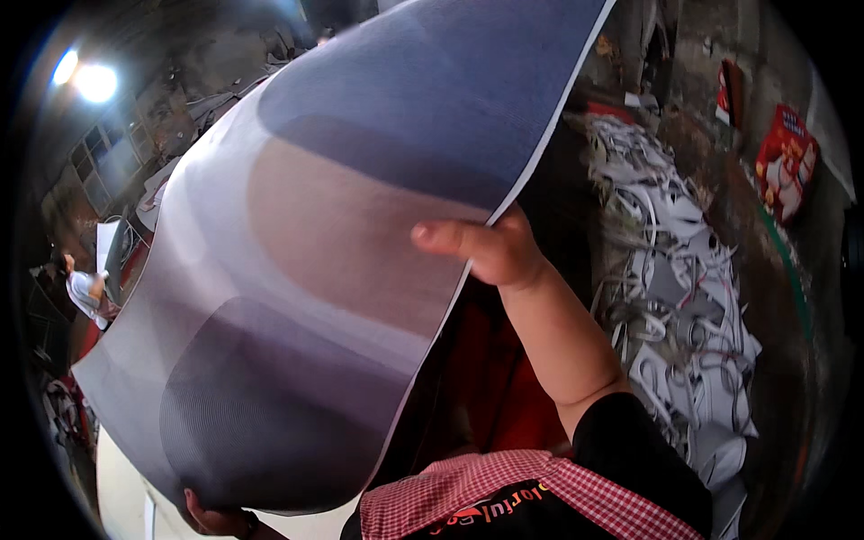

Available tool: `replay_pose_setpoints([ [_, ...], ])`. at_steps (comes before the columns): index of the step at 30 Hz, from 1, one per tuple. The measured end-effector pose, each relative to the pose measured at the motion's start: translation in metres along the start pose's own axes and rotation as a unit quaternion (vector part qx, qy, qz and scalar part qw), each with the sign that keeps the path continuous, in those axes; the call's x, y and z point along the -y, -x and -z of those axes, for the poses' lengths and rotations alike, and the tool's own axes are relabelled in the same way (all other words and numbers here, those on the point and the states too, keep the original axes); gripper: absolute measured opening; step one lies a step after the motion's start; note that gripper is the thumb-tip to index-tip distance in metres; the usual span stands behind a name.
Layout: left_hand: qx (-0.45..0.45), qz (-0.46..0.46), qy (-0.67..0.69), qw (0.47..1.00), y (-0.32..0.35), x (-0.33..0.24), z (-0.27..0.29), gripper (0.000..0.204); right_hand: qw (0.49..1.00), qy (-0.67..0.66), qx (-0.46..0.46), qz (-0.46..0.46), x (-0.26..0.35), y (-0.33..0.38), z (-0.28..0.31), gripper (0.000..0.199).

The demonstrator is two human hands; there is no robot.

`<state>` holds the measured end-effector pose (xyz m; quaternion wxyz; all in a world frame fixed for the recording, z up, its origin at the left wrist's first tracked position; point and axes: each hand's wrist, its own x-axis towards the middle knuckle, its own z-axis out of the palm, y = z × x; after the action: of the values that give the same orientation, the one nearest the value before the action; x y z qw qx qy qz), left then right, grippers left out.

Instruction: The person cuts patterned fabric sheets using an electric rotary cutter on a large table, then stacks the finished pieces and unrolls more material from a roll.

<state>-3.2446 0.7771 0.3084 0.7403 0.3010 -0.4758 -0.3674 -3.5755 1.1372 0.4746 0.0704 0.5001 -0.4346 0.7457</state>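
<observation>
A large flexible sheet (pixel 351 243) fills the middle of the view, raised and curved. Its glossy face carries big rounded patches of blue, brown and dark grey, and its cut edge is white. My right hand (pixel 495 247) grips the right edge, thumb lying over the patterned face and the other fingers hidden behind. At the bottom left, my left hand (pixel 211 517) holds the lower edge with its thumb showing; most of its fingers are out of sight under the sheet.
A long heap of pale offcut strips (pixel 675 288) covers the floor on the right. Beyond it a red printed bag (pixel 785 162) stands by the wall. A pale tabletop (pixel 121 490) shows below the sheet. Far left, another person (pixel 87 288) is near some equipment.
</observation>
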Motion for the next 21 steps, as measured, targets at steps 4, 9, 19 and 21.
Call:
replay_pose_setpoints([
  [4, 0.021, 0.115, 0.094, 0.989, 0.034, 0.086, -0.117, 0.026, 0.971, 0.043, -0.187, -0.146, -0.132, -0.063, 0.104, 0.031],
  [9, 0.120, 0.183, -0.122, 0.968, 0.104, 0.213, -0.216, 0.023, 0.780, 0.387, -0.226, -0.437, -0.288, -0.038, 0.221, 0.037],
  [19, 0.286, 0.211, -0.512, 0.782, 0.168, 0.316, -0.197, 0.035, 0.575, 0.402, -0.005, -0.712, -0.254, 0.279, 0.395, 0.027],
  [21, 0.210, 0.261, -0.606, 0.722, 0.168, 0.302, -0.219, 0.035, 0.486, 0.479, 0.026, -0.730, -0.219, 0.354, 0.441, 0.017],
])
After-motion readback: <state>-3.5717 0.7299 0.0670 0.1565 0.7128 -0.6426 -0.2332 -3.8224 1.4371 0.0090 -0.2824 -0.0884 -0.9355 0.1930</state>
